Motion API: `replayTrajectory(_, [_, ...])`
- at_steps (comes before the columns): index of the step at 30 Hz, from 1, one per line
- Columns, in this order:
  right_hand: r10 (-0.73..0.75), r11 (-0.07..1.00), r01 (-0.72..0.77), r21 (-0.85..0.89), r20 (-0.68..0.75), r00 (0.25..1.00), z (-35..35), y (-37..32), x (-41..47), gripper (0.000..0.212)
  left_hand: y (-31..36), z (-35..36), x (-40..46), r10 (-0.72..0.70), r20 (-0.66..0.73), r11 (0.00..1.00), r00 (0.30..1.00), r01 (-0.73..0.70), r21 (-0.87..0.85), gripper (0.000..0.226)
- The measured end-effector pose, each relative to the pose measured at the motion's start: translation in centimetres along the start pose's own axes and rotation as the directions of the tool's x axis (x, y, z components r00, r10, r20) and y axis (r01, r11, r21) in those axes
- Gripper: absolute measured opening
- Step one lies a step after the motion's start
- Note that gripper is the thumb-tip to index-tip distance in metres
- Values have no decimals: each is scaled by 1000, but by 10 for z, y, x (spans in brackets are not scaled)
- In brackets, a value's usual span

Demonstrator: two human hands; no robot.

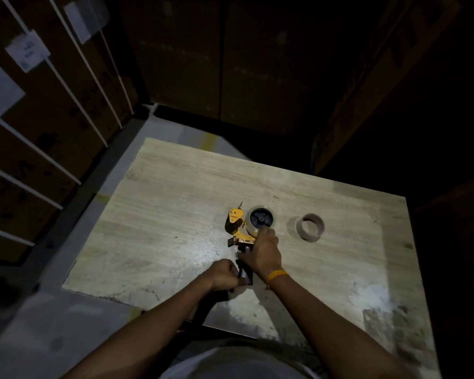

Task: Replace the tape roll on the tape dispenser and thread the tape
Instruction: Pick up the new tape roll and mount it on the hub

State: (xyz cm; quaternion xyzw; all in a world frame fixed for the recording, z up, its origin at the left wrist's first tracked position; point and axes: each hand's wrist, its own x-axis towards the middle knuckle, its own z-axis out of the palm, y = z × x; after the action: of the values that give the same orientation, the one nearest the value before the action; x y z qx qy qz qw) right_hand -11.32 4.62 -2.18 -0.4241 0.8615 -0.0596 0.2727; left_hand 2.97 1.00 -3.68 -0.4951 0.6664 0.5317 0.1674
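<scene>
A yellow-and-black tape dispenser (pixel 240 231) lay on its side near the middle of a pale wooden tabletop (pixel 175 192), a clear tape roll (pixel 259 220) seated on its black hub. The left hand (pixel 226 274) had its grip clenched around the dispenser's dark handle. The right hand (pixel 262 253) rested over the frame, fingertips touching the roll; whether it grasped anything could not be told. An empty brown cardboard core (pixel 310 227) stood to the right, apart.

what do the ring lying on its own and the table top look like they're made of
The ring looks like cardboard: matte brown, thick-walled, hollow, with no tape visible on it, so probably a spent tape core. The table top looks like wood or a wood-grain laminate: pale with fine straight grain lines, scuffed and marked with whitish smears, with a dull sheen under the light. Which of the two, I cannot tell.
</scene>
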Motion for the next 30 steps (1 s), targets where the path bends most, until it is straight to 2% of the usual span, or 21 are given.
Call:
replayTrajectory(2, [127, 986, -143, 86, 171, 977, 6, 12, -3, 86, -1, -12, 2, -23, -158, 1000, 987, 20, -21, 29])
replayTrajectory(4, [154, 964, -213, 159, 319, 935, 11, 21, -8, 67, 3, -23, 2, 11, -313, 998, 950, -30, -58, 23])
replayTrajectory(6, [152, 939, -248, 239, 359, 921, 16, 24, -12, 50, 10, -33, 5, 78, -423, 996, 903, -90, -9, 20])
replayTrajectory(10, [202, 880, -322, 349, 337, 919, 21, 23, -17, 50, 33, -43, 12, 201, -521, 978, 830, -142, 151, 19])
replayTrajectory(14, [203, 745, -399, 535, 387, 899, 20, 25, -15, 11, 49, -45, 16, 224, -532, 972, 817, -150, 180, 16])
replayTrajectory(17, [217, 598, -474, 646, 439, 872, 12, 26, -13, 9, 54, -48, 18, 245, -543, 966, 803, -157, 204, 16])
replayTrajectory(22, [214, 474, -472, 743, 423, 880, 3, 28, -14, 22, 66, -53, 20, 389, -545, 904, 742, -196, 379, 22])
replayTrajectory(24, [198, 456, -429, 780, 382, 903, 5, 29, -16, 21, 76, -57, 21, 489, -531, 840, 692, -210, 501, 21])
replayTrajectory(27, [202, 452, -373, 810, 315, 927, 6, 28, -17, 14, 94, -63, 22, 649, -463, 688, 603, -205, 697, 17])
replayTrajectory(30, [229, 467, -315, 826, 231, 946, 3, 24, -15, 12, 112, -70, 22, 757, -384, 553, 529, -205, 808, 13])
